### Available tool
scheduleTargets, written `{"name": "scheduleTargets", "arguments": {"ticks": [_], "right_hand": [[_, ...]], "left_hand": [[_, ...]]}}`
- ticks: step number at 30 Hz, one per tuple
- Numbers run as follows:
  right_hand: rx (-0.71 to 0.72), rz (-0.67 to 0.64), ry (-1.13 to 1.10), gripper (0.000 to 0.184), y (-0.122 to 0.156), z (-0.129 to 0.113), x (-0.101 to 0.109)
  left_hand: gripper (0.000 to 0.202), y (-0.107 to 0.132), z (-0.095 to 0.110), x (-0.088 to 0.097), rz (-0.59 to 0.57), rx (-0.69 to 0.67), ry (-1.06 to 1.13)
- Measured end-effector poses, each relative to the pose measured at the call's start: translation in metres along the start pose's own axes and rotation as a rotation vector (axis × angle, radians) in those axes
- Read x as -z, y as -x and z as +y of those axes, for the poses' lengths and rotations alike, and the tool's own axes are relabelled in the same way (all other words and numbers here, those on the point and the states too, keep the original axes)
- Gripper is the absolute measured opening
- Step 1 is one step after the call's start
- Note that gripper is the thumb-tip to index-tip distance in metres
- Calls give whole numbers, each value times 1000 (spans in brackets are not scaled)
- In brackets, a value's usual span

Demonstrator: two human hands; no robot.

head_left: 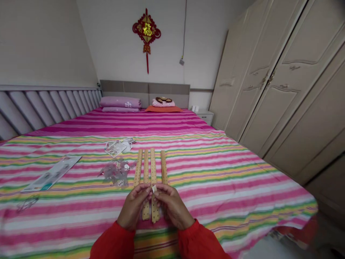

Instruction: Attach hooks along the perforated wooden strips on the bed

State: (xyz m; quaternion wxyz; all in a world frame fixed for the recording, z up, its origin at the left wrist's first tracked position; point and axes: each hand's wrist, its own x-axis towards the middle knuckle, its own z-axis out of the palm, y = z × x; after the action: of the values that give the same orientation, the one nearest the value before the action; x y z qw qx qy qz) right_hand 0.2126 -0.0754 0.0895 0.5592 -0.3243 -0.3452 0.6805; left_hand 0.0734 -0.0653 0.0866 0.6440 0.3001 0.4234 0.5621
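Observation:
My left hand and my right hand meet over the striped bedspread, fingers pinched together on a small white piece held between them. Under the hands lie several long wooden strips with rows of holes, side by side and pointing away from me. Both sleeves are red. A heap of small clear plastic bags with metal parts lies just left of the strips.
An instruction sheet and opened packaging lie on the bed to the left. Pillows sit by the headboard. A tall wardrobe lines the right wall; a padded panel runs along the left.

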Motion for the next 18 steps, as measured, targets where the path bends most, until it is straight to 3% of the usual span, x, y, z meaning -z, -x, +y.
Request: {"name": "scheduleTargets", "arguments": {"ticks": [6, 14, 18], "right_hand": [[44, 47, -65, 33, 3, 0, 11], [24, 69, -132, 26, 6, -7, 25], [15, 66, -175, 25, 4, -9, 33]], "left_hand": [[39, 0, -7, -9, 3, -36, -98], [35, 3, -9, -32, -46, 120, -31], [35, 3, -15, -36, -30, 136, -31]]}}
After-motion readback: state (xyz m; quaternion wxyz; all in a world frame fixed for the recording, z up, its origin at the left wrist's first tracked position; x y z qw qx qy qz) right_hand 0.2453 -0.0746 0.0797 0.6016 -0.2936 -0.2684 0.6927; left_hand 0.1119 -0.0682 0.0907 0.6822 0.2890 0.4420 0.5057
